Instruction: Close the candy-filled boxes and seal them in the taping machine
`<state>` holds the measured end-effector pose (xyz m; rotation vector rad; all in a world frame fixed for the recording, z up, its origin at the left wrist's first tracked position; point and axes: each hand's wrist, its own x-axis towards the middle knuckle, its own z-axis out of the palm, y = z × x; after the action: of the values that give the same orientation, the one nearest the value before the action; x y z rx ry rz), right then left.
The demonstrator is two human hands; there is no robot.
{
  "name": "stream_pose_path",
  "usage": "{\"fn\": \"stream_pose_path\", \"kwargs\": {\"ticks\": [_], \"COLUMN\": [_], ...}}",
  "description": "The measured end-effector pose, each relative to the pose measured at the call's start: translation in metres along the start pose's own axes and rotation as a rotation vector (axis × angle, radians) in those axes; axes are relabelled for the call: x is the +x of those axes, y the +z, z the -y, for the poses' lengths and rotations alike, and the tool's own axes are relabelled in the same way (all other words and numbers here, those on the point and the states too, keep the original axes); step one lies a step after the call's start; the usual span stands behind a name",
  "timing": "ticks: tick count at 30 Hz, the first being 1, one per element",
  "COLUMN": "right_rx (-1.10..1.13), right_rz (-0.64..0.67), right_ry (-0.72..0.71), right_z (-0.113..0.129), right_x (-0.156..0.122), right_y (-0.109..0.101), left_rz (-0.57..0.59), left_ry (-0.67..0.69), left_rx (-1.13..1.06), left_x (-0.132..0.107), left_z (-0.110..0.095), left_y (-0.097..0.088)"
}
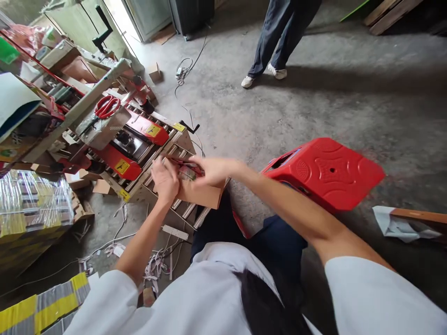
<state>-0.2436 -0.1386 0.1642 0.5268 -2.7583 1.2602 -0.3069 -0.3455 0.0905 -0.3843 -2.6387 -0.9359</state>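
An open cardboard box (200,194) is between the person's two hands, over the near end of the roller conveyor (190,210), close to the person's lap; whether it rests on the rollers or is held just above them, I cannot tell; a packed item (187,173), partly hidden, shows in its opening; the left hand (165,181) is at the box's left end, its fingers bent about the edge there, though whether they pinch the cardboard is not clear; the right hand (213,170) is blurred and reaches over the opening from the other side, its fingers toward the contents, and I cannot tell whether they are pressed together or pinching anything.

Farther along the conveyor are red side guards (120,160) with yellow labels (122,166); scissors (107,107) with red handles lie on the machine part above; a power strip (175,232) is just beside the conveyor, with cables near it; a red plastic stool (335,172) is to the right; beyond, on the concrete floor (223,107), stands another person (279,35) in dark trousers and white shoes, well apart from the box.
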Motion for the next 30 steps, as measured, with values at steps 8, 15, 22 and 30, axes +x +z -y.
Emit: {"fn": "stream_pose_path", "kwargs": {"ticks": [8, 15, 22, 30], "right_rx": [-0.529, -0.564, -0.586, -0.344], "right_rz": [0.017, -0.025, -0.121, -0.154], "right_ry": [0.164, 0.257, 0.387, 0.225], "right_z": [0.016, 0.013, 0.028, 0.045], "right_x": [-0.067, -0.042, -0.025, 0.205], "right_y": [0.074, 0.072, 0.095, 0.14], "left_rz": [0.153, 0.233, -0.069, -0.654], "left_ry": [0.189, 0.107, 0.188, -0.194], "left_rx": [0.011, 0.162, -0.082, -0.315], "left_x": [0.009, 0.047, 0.058, -0.036], "left_z": [0.006, 0.001, 0.045, 0.103], "left_y": [-0.03, -0.011, -0.016, -0.042]}}
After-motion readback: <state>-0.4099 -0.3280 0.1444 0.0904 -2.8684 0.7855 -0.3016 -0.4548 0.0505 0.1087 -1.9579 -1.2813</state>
